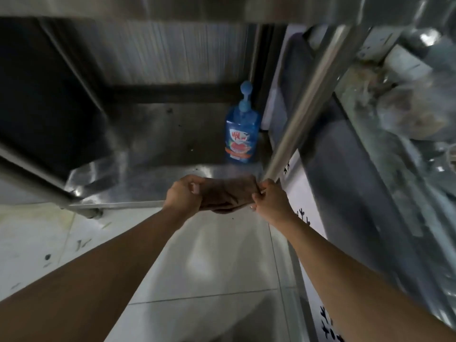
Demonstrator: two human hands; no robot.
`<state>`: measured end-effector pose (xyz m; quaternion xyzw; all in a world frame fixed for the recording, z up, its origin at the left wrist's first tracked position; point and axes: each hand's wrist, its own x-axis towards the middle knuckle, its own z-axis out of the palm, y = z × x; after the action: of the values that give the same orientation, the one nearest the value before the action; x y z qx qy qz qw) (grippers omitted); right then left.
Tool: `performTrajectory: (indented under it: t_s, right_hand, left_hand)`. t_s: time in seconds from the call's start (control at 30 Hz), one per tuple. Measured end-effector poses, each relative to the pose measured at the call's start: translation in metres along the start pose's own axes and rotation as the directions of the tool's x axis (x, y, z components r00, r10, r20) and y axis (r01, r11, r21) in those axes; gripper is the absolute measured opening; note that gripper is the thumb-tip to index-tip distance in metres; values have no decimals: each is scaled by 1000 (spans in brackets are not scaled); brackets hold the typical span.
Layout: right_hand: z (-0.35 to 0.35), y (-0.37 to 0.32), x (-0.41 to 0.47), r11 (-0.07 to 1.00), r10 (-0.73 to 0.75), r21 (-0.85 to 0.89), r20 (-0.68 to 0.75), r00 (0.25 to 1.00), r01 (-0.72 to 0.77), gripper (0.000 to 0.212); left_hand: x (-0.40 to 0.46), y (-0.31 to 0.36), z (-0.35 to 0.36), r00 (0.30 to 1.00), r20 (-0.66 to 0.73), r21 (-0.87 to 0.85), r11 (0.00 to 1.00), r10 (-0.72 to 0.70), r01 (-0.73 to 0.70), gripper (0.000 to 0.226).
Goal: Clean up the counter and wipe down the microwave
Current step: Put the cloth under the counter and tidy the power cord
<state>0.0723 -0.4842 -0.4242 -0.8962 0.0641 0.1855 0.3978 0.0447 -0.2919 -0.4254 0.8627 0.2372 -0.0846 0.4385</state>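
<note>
Cloth (223, 193): brown, bunched and stretched between both hands, held above the front edge of the low steel shelf (138, 191), nearer the camera than the blue bottle (241, 134).
Dark panel (44, 99): far left of the bottle, tall and black, blurred; I cannot tell what it belongs to.
Left hand (183, 193): left of and nearer than the bottle, fingers curled round the left end of the cloth, gripping it.
Floor (202, 267): pale tiles under both forearms, nearer than the bottle, with dark specks at the left.
Blue bottle: pump-top, upright at the right rear of the steel shelf, with a red and white label; the print is too blurred to read.
Right hand (270, 198): right of and nearer than the bottle, thumb and fingers pinching the right end of the cloth.
Steel post (303, 104): just right of the bottle, a round leg slanting up from beside the right hand.
Clutter (404, 104): far right of the bottle, blurred wrapped items on a higher level.
</note>
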Motion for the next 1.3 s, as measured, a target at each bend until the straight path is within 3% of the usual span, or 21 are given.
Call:
performTrajectory:
  t_s: [0.3,0.57,0.7,0.8,0.93,1.03,1.2,1.3]
  right_hand:
    - [60,40,92,986,-134,-122,-149,980,116,2]
    - [96,60,158,994,-91,-89,-253,963,70,18]
    - [105,70,167,986,-84,-159,-217,973,50,26]
    - [110,78,164,948,-123,-310,-161,979,68,43]
    - [115,84,158,794,-291,-574,-68,954,201,75]
    - [117,86,155,676,-251,-692,108,962,254,82]
    - [108,77,127,726,-233,-650,77,969,226,77]
    - [91,58,97,703,-215,-667,132,968,247,81]
  left_hand:
    - [106,-59,63,993,-103,-130,989,58,-72,31]
    - [175,-79,99,983,-141,-142,980,117,-137,31]
    - [181,-86,110,982,-135,-4,991,131,-132,33]
    - [178,-90,111,984,-82,229,964,160,-138,38]
    - [173,-93,109,974,127,597,770,186,-225,59]
    - [164,-95,106,976,160,641,737,148,-217,71]
    - [133,-87,86,974,170,652,724,150,-225,58]
    - [105,-73,61,969,224,672,704,102,-229,50]
